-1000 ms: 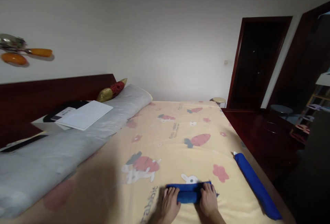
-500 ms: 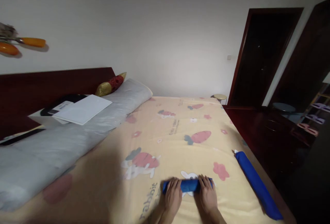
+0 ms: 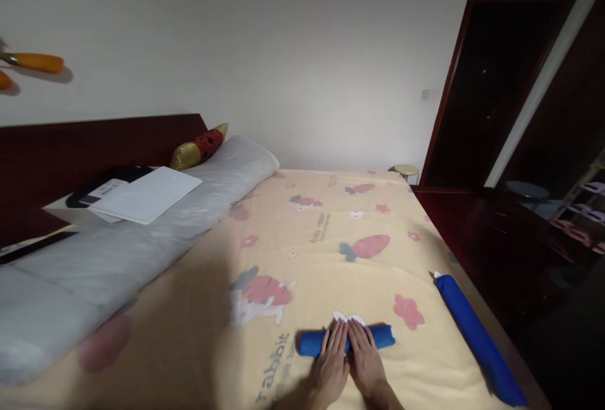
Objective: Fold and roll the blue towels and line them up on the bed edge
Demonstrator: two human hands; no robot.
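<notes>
A short blue cloth-like roll (image 3: 311, 344) lies crosswise on the bed near its front edge. My left hand (image 3: 333, 359) rests flat over its middle, fingers stretched forward across it. Right beside it, my right hand (image 3: 365, 354) lies on the roll the same way, palm down. The two hands touch or nearly touch at the thumbs. Both ends of the roll stick out past the hands. Off to the right, a longer blue tube-like bundle (image 3: 477, 337) with a whitish tip lies along the bed's edge, apart from both hands.
A yellow patterned sheet (image 3: 265, 240) covers the bed. Along the headboard (image 3: 94, 139) lies a long grey pillow (image 3: 189, 243) bearing a white flat board (image 3: 149, 193). A red-and-gold cushion (image 3: 201, 147) sits behind. A stool (image 3: 405, 169) and dark door (image 3: 501, 89) stand beyond.
Both hands have slid inward from the roll's ends to its middle, coming together. The roll stays in about the same place. The view has shifted slightly.
</notes>
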